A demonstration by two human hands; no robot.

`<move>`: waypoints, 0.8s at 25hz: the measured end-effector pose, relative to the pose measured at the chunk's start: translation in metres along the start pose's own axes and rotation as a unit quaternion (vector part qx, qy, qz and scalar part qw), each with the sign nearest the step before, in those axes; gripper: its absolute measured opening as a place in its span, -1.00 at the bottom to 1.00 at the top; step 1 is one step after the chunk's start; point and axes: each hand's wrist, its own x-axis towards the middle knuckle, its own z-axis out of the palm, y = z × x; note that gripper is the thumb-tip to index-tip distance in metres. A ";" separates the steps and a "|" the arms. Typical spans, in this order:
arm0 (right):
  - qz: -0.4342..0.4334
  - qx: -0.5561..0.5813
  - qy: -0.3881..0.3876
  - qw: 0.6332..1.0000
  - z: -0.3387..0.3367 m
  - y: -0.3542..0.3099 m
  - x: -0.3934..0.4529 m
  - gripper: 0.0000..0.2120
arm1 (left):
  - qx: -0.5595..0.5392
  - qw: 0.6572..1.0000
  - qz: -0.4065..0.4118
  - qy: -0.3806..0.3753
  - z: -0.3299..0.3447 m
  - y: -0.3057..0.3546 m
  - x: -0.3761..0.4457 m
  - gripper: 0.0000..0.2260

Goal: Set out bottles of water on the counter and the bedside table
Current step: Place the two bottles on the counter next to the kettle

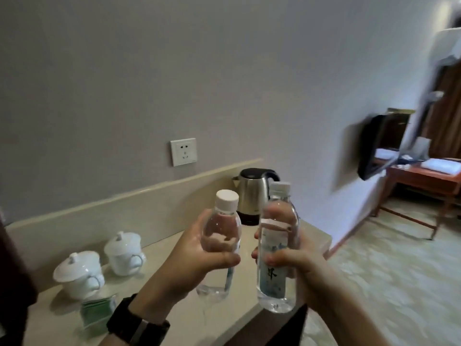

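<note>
Two clear water bottles with white caps are held upright above the beige counter [162, 255]. My left hand [192, 255] grips the left bottle [223, 236] around its middle; a dark watch sits on that wrist. My right hand [291, 265] grips the right bottle [277, 248], which has a pale blue label and hangs over the counter's right front corner. The two bottles are close together but apart.
A steel kettle [252, 193] stands at the counter's back right. Two white lidded cups [99, 260] sit at the left, with green sachets [97, 313] in front of them. A wall socket [183, 151] is above. A wall television [376, 146] and a wooden desk [424, 178] lie to the right.
</note>
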 end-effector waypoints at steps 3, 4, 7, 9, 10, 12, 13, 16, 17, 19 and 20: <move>-0.017 -0.045 -0.073 0.996 -0.011 0.024 0.057 -0.39 | 0.026 0.999 0.002 0.036 -0.016 -0.029 0.028 -0.53; -0.010 -0.056 -0.089 0.994 -0.015 0.034 0.076 -0.41 | 0.038 0.998 -0.003 0.057 -0.020 -0.040 0.036 -0.54; 0.012 -0.069 -0.131 0.989 -0.027 0.064 0.119 -0.40 | 0.055 0.993 -0.023 0.099 -0.025 -0.074 0.054 -0.55; 0.017 -0.071 -0.145 0.987 -0.034 0.087 0.142 -0.41 | 0.051 0.990 -0.053 0.118 -0.026 -0.096 0.062 -0.57; 0.022 -0.071 -0.150 0.986 -0.037 0.098 0.151 -0.42 | 0.046 0.988 -0.073 0.127 -0.026 -0.105 0.064 -0.58; 0.048 -0.078 -0.164 0.982 -0.042 0.121 0.169 -0.41 | 0.046 0.983 -0.103 0.147 -0.024 -0.122 0.069 -0.56; 0.061 -0.085 -0.176 0.979 -0.044 0.129 0.176 -0.40 | 0.051 0.980 -0.113 0.155 -0.023 -0.129 0.071 -0.54; 0.085 -0.098 -0.247 0.960 -0.046 0.147 0.201 -0.38 | 0.067 0.970 -0.134 0.191 -0.023 -0.146 0.080 -0.49; 0.093 -0.102 -0.274 0.952 -0.046 0.152 0.207 -0.38 | 0.070 0.966 -0.144 0.204 -0.022 -0.149 0.082 -0.48; 0.109 -0.111 -0.314 0.937 -0.045 0.159 0.217 -0.38 | 0.071 0.960 -0.161 0.219 -0.021 -0.151 0.082 -0.45; 0.111 -0.117 -0.330 0.930 -0.045 0.161 0.221 -0.39 | 0.067 0.958 -0.167 0.223 -0.021 -0.152 0.082 -0.45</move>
